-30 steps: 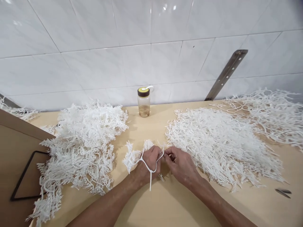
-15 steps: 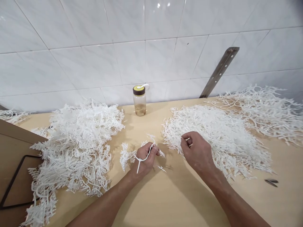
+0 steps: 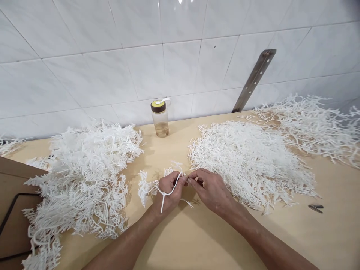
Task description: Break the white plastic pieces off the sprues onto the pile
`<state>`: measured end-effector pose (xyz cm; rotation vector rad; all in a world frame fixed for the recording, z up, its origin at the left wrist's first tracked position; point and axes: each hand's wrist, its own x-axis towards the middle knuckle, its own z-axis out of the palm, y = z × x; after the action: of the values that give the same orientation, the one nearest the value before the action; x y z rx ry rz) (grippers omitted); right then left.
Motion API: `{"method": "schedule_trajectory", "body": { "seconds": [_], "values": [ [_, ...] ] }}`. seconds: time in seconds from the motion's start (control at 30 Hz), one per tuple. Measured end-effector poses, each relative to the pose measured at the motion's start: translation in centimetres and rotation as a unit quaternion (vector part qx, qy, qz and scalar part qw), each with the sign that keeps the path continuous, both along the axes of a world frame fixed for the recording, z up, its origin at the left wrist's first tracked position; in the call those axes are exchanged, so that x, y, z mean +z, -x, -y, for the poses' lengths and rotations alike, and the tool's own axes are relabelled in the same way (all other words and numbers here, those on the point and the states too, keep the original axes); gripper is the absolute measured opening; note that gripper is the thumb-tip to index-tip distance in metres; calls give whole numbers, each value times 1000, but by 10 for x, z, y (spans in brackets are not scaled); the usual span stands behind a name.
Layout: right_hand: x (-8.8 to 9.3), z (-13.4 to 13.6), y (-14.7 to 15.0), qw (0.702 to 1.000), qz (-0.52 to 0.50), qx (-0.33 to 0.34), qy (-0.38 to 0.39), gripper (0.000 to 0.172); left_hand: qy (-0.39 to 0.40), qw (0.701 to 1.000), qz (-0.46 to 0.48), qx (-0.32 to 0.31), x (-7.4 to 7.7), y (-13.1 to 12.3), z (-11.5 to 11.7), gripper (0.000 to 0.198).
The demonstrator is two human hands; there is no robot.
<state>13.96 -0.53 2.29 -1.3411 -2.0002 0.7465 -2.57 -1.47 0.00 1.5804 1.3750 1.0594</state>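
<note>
My left hand (image 3: pixel 170 190) is closed around a white branched plastic stem (image 3: pixel 145 188). Its feathery tips stick out left of the fist, and one thin forked strand curves over the back of the hand. Fingertip to fingertip with it, my right hand (image 3: pixel 211 189) is pinched shut; whatever lies in that pinch is too small and covered to make out. Just right of my right hand spreads a heap of short white plastic sprigs (image 3: pixel 250 161). On the left lies a bigger heap of feathery white branched pieces (image 3: pixel 87 176).
A clear bottle (image 3: pixel 161 125) with a dark and yellow lid stands near the tiled wall. Bare white stems (image 3: pixel 317 123) lie at the back right. A metal strip (image 3: pixel 254 80) leans on the wall. A cardboard box (image 3: pixel 17 210) borders the left; a small dark object (image 3: pixel 316 208) lies right.
My right hand has moved left from the edge of the sprig heap to meet my left fingertips. My left hand keeps its hold on the stem. The view has shifted slightly.
</note>
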Motion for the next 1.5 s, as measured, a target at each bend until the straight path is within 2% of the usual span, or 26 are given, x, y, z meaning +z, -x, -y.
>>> {"method": "schedule_trajectory", "body": {
  "seconds": [0.13,0.23,0.43,0.7,0.77,0.93,1.03,1.1,1.17,1.23,1.27,1.3,1.4,1.43,1.5],
  "values": [
    [-5,-2,-1,999,40,-1,-25,18,-19,999,-48,1,0,0,2,32],
    [-7,-2,-1,998,53,-4,-17,18,-38,996,-80,3,0,0,2,32],
    [-4,-1,0,999,4,-9,31,19,-49,997,-62,5,1,0,3,30],
    [-8,1,7,999,46,-28,8,11,-188,967,-168,-18,-10,3,5,14],
    [-7,-1,8,998,34,-32,45,10,-217,961,-172,-27,-11,4,5,12],
    [0,-3,9,972,-75,-34,221,8,-252,955,-154,-21,-9,4,4,10],
    [3,-2,9,961,-112,-33,251,8,-228,967,-109,10,-8,1,4,12],
    [4,0,10,967,-108,-41,227,9,-208,975,-77,28,-8,-1,3,17],
    [3,2,12,986,-79,-61,135,8,-204,976,-65,35,-7,-2,3,19],
    [2,3,15,995,-45,-81,28,8,-234,968,-78,33,-7,-1,2,16],
    [2,3,15,996,-39,-85,6,8,-261,961,-91,26,-6,0,2,13],
    [1,3,15,996,-43,-81,19,7,-290,951,-105,16,-6,1,2,11],
    [0,-2,9,983,-89,-65,144,6,-352,925,-139,-23,-5,4,4,10],
    [-1,-5,5,978,-101,-73,168,6,-353,924,-144,-34,-4,4,5,11],
    [-1,-10,-4,974,-108,-107,167,5,-329,933,-138,-37,-3,2,8,11]
  ]
}}
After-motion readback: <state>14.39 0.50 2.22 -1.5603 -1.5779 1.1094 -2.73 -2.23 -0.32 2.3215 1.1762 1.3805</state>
